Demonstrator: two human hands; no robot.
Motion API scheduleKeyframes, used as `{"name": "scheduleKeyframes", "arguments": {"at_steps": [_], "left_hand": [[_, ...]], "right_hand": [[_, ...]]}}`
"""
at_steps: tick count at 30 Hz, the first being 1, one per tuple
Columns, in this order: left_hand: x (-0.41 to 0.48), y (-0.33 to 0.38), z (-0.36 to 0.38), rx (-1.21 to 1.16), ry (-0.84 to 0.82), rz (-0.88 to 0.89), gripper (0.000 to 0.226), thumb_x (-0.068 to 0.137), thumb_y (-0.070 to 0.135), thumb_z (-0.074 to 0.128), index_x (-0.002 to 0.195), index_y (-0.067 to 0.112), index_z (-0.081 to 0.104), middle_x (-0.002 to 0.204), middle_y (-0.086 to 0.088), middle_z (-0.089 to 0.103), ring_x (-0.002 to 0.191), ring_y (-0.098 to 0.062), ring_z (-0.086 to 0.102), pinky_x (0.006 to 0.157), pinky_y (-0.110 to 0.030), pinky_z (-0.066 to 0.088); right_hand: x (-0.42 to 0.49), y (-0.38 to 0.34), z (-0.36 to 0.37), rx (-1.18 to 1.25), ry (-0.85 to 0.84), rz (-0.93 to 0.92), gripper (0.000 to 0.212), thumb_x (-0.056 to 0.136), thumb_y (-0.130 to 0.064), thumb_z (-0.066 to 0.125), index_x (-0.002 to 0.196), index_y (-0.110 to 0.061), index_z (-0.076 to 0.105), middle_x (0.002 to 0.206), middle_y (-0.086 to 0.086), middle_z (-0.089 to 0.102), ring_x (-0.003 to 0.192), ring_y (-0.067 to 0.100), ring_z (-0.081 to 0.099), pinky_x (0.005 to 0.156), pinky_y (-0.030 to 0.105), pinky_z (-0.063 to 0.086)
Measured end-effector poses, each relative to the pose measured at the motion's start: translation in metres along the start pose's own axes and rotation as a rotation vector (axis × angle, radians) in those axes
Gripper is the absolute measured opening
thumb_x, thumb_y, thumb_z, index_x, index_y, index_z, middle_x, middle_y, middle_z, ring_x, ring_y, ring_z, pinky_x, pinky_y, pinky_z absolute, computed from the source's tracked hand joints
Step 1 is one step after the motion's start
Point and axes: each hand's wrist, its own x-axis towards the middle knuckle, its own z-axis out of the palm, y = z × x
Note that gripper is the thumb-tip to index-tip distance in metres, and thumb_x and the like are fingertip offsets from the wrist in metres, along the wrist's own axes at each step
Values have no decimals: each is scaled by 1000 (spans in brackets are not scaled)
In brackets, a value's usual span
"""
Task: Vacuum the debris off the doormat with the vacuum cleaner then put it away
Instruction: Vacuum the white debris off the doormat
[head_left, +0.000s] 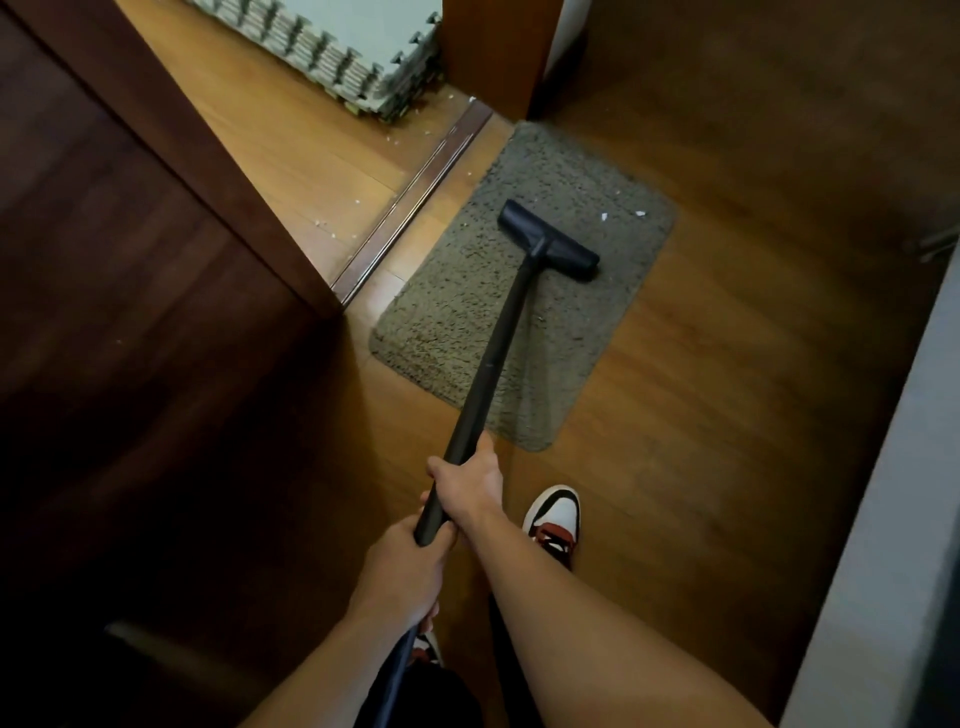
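Vacuum wand (493, 353): one black tube, its T-shaped head (548, 241) lying flat on the far half of the one shaggy grey-brown doormat (457, 312). Right hand (467, 488) and left hand (410, 566) both curl round the tube, right ahead of left. Two larger white scraps (604, 216) lie on the mat beyond the head (smaller flecks dot the floor past the threshold (415, 197)), with a dark door (130, 260) at left, stacked foam tiles (353, 52) beyond and a sneaker (553, 519) near the mat.
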Motion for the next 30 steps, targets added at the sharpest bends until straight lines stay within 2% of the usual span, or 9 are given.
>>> {"name": "scheduleKeyframes", "arguments": {"at_steps": [5, 8, 14, 17, 23, 26, 30], "left_hand": [[9, 7, 8, 17, -23, 9, 32, 99, 43, 51, 85, 16, 60, 53, -7, 59, 40, -22, 52, 46, -31, 47], [23, 25, 19, 20, -61, -1, 34, 98, 46, 52, 82, 17, 59, 52, -6, 58, 40, -23, 52, 47, -32, 49], [49, 82, 42, -11, -118, -14, 35, 98, 46, 53, 89, 13, 60, 57, -8, 56, 43, -23, 48, 46, -32, 45], [65, 111, 55, 10, -121, 1, 37, 97, 46, 53, 89, 10, 60, 56, -10, 57, 44, -26, 50, 49, -35, 47], [93, 160, 82, 7, -134, 49, 38, 97, 44, 56, 78, 11, 58, 52, -10, 56, 42, -27, 51, 48, -36, 47], [102, 176, 91, 21, -122, 77, 39, 95, 46, 57, 76, 12, 60, 53, -7, 57, 42, -26, 53, 53, -39, 48], [107, 185, 96, 9, -117, 62, 38, 95, 45, 58, 77, 11, 60, 55, -7, 57, 41, -25, 52, 52, -36, 47]], "right_hand": [[6, -3, -13, -11, 34, -13, 55, 92, -11, 67, 138, -19, 37, 101, 15, 67, 44, 12, 65, 43, 23, 51], [20, -14, -29, 10, 54, 0, 62, 92, -11, 67, 144, -18, 34, 103, 16, 68, 47, 15, 67, 46, 25, 53], [54, -52, -69, 16, 96, -15, 47, 91, -10, 67, 131, -16, 43, 100, 11, 66, 52, 17, 70, 48, 28, 57], [73, -73, -90, 8, 110, -21, 47, 89, -11, 67, 130, -15, 44, 101, 9, 65, 52, 15, 70, 48, 26, 56], [106, -107, -132, 26, 126, -13, 42, 88, -11, 68, 123, -15, 45, 102, 14, 66, 57, 20, 72, 52, 29, 57], [119, -118, -147, 35, 125, -3, 44, 88, -11, 68, 124, -16, 45, 103, 16, 67, 58, 21, 72, 55, 33, 60], [125, -124, -153, 19, 134, -9, 42, 89, -10, 68, 124, -15, 45, 104, 16, 66, 55, 20, 70, 51, 29, 56]]}}
